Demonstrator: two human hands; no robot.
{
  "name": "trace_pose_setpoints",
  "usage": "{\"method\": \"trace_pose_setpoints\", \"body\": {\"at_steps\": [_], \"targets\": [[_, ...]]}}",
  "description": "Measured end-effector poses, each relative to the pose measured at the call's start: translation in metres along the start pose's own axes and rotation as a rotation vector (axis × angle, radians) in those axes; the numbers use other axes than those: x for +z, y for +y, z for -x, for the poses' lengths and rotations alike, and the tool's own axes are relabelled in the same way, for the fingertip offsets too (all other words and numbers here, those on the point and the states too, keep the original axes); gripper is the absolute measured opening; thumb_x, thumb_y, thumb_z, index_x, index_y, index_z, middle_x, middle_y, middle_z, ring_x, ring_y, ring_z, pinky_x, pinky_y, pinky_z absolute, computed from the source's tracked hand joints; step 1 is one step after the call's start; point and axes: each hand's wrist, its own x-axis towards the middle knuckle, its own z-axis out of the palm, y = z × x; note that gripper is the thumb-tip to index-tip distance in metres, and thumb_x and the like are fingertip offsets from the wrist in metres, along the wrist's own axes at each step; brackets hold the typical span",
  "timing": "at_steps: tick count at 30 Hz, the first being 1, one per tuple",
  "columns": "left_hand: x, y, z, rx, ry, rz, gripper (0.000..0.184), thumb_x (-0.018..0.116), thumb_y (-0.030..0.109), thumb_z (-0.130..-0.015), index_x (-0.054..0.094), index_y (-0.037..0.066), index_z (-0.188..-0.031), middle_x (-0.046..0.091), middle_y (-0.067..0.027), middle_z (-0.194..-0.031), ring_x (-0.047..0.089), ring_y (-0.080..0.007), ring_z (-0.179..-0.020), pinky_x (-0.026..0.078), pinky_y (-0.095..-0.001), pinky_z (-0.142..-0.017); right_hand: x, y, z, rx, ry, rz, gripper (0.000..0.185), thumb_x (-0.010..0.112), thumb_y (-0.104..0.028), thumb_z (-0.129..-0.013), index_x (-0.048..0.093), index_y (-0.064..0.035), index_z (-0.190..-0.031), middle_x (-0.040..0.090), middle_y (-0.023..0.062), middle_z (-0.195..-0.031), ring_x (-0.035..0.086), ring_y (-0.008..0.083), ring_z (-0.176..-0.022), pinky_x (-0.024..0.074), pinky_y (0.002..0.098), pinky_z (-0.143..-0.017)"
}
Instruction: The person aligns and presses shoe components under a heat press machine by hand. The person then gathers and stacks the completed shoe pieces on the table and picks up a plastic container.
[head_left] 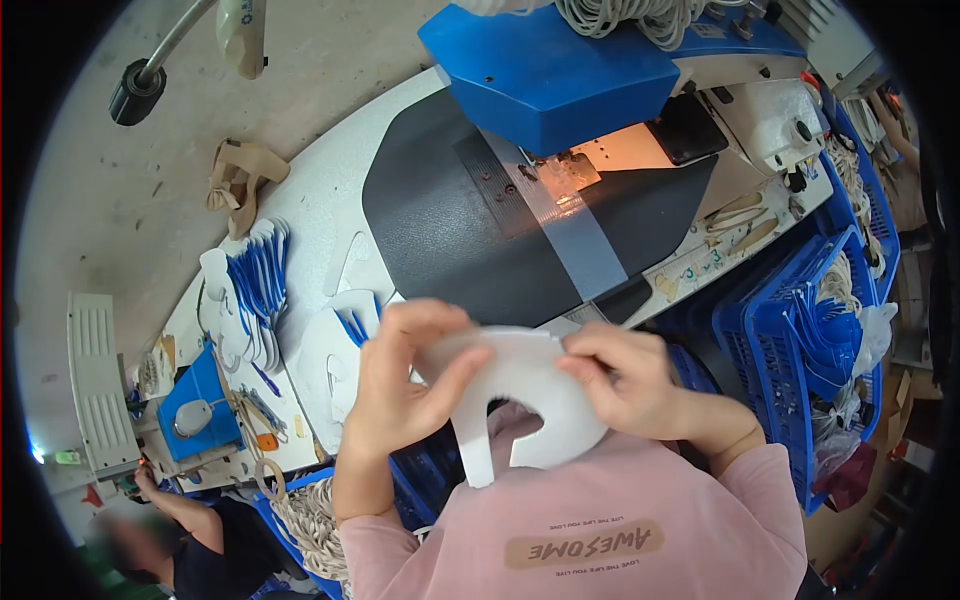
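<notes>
A curved white piece (pixel 570 435) with a cut-out opening is held up in front of the pink shirt, below the machine. My left hand (pixel 400 375) pinches its upper left edge between thumb and fingers. At the upper right edge, my right hand (pixel 625 380) grips the same piece with thumb and bent fingers. Behind both hands lies the black work surface (pixel 430 210) of a sewing machine with a blue head (pixel 560 85); its lamp lights the needle area. Further white pieces (pixel 340 345) lie on the table left of the black surface.
A row of blue-and-white pieces (pixel 258 290) stands on the table at left. Blue baskets (pixel 760 350) with blue pieces and cords are at right. Another basket (pixel 310 525) of pale strips sits lower left. A co-worker (pixel 215 540) is at lower left, beside another blue machine (pixel 195 415).
</notes>
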Motion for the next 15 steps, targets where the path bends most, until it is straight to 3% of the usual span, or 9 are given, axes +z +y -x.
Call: {"method": "trace_pose_setpoints", "body": {"at_steps": [1,3,6,10,15], "targets": [[0.006,0.008,-0.011,0.001,-0.001,0.002,0.031,0.071,-0.001,-0.076,0.065,0.001,-0.107,0.062,-0.016,-0.112,0.064,-0.0319,-0.1,0.052,-0.0366,-0.081,-0.006,-0.011,-0.011,-0.127,0.15,0.081,0.011,0.066,0.003,-0.078,0.065,-0.001,-0.088,0.059,0.0104,-0.07,0.056,0.0269,-0.054,0.0455,0.0329,-0.052],[0.022,0.02,-0.046,0.684,0.231,-0.843,0.038,0.066,0.0,-0.078,0.059,0.0,-0.115,0.057,-0.0186,-0.116,0.059,-0.0358,-0.102,0.051,-0.0364,-0.082,-0.024,-0.015,-0.036,-0.192,0.179,0.432,0.005,0.064,0.001,-0.081,0.066,-0.0002,-0.085,0.06,0.0104,-0.072,0.057,0.0258,-0.06,0.0454,0.0344,-0.058],[0.05,0.019,-0.061,0.541,0.075,-0.71,0.039,0.063,0.001,-0.08,0.055,-0.005,-0.118,0.054,-0.0193,-0.12,0.052,-0.0336,-0.113,0.051,-0.0364,-0.087,-0.037,-0.005,-0.064,-0.174,0.106,0.702,0.007,0.062,-0.001,-0.082,0.065,0.0007,-0.088,0.06,0.0104,-0.077,0.058,0.0266,-0.069,0.0453,0.0362,-0.068],[0.071,0.017,-0.067,0.408,0.064,-0.744,0.036,0.061,0.008,-0.083,0.057,-0.003,-0.117,0.054,-0.0188,-0.118,0.053,-0.0357,-0.111,0.049,-0.041,-0.087,-0.044,-0.002,-0.075,-0.08,-0.019,0.649,0.011,0.06,-0.003,-0.085,0.065,0.0012,-0.094,0.06,0.0114,-0.085,0.057,0.0284,-0.081,0.0432,0.0381,-0.078],[0.076,0.014,-0.074,0.426,0.098,-0.802,0.034,0.059,0.011,-0.085,0.057,-0.002,-0.117,0.054,-0.0197,-0.119,0.052,-0.0363,-0.111,0.049,-0.0414,-0.086,-0.051,0.013,-0.081,-0.123,-0.098,0.638,0.018,0.057,-0.003,-0.086,0.063,0.0016,-0.102,0.06,0.0135,-0.091,0.057,0.0298,-0.089,0.0434,0.039,-0.081]]}}
